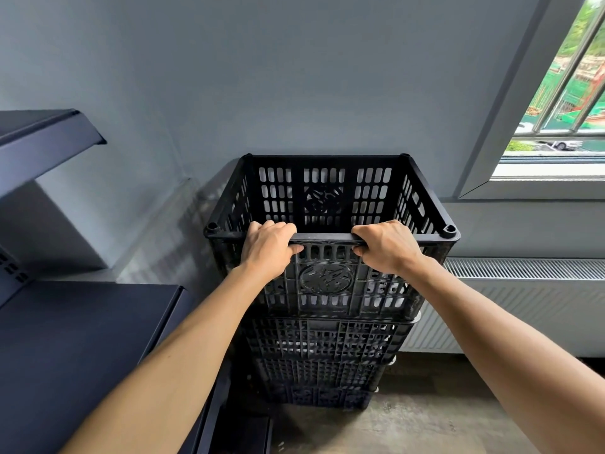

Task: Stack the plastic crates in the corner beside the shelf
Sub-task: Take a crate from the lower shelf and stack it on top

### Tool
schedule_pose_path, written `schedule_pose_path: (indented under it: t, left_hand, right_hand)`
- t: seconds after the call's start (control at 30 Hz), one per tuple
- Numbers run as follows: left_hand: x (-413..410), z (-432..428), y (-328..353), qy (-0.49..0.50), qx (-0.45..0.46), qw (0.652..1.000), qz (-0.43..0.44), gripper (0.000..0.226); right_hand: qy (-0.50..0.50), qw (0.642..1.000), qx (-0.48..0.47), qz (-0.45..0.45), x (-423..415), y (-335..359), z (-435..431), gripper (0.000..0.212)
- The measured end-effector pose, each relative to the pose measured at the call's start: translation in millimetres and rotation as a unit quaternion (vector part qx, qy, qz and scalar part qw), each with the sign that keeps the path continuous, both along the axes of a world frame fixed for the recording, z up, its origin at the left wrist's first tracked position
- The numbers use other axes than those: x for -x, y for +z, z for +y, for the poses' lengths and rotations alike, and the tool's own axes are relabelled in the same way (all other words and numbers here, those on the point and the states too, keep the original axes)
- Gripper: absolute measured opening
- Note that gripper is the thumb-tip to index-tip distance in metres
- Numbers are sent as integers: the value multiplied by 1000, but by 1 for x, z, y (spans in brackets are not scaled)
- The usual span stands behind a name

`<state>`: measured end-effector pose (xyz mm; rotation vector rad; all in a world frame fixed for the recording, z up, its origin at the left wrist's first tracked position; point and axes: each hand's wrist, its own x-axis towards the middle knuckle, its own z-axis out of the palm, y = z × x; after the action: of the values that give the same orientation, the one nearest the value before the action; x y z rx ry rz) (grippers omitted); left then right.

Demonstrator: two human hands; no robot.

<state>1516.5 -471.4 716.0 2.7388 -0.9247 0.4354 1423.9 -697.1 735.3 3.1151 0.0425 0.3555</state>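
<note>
Both hands, the left hand (270,249) and the right hand (386,247), are curled tight around the near rim of the top black slotted plastic crate (330,191). It sits on a stack of similar black plastic crates (322,348) on the concrete floor (409,424), against the grey wall beside the dark blue metal shelf (78,322). Stacking looks nearly finished; only squaring and letting go seem left.

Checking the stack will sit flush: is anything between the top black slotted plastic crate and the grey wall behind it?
Nothing visible. The left hand and right hand grip the top black slotted plastic crate; only grey wall shows behind it and through its slots.
</note>
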Motion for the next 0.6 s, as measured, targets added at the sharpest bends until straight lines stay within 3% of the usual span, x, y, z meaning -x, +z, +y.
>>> schedule_pose_path:
  t: [0.6]
  left_hand:
    - [-1, 0, 0, 4, -31, 1000, -5, 31]
  right_hand:
    - [-15, 1000, 1, 7, -1, -1, 0, 15]
